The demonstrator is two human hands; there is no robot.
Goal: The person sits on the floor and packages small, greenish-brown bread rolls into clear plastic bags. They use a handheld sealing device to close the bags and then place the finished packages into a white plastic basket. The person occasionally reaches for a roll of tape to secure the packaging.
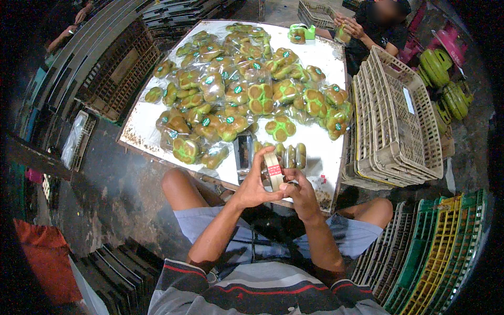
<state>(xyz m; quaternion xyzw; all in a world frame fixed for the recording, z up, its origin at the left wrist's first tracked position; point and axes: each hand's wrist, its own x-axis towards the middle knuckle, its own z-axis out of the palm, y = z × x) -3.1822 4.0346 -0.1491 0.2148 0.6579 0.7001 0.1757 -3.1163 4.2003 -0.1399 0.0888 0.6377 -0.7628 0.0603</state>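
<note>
Left grip [251, 185] bent round one side of a cream roll of tape [273, 173], fingers above, thumb below; right grip [301, 197] pinches its lower right side between thumb and fingers. Roll stands on edge in the air, red-and-white label facing up, just over the near edge of the white worktop [332, 167].

Room: the worktop's white surface shows in a strip down the right side, at the far right corner and along the left edge. Its near edge runs between the seated person's knees. Stacked pale crates [397, 113] crowd the right side, leaving little width there; grey floor [131, 191] opens to the left.

Count: one roll in hand, one green tape dispenser [310, 33] at the far edge, two other people, one upper right holding a bagged item [343, 35], one upper left. Bagged green-brown buns [231, 94] overlap too much to count; many bags carry a round teal sticker.

Hard to see: a black object [243, 151] lies behind the left grip, kind unclear. Packs near it are partly covered by the fingers. Upper-left person mostly lost in shadow. Green and yellow crates [433, 252], lower right, run into the dark rim.
</note>
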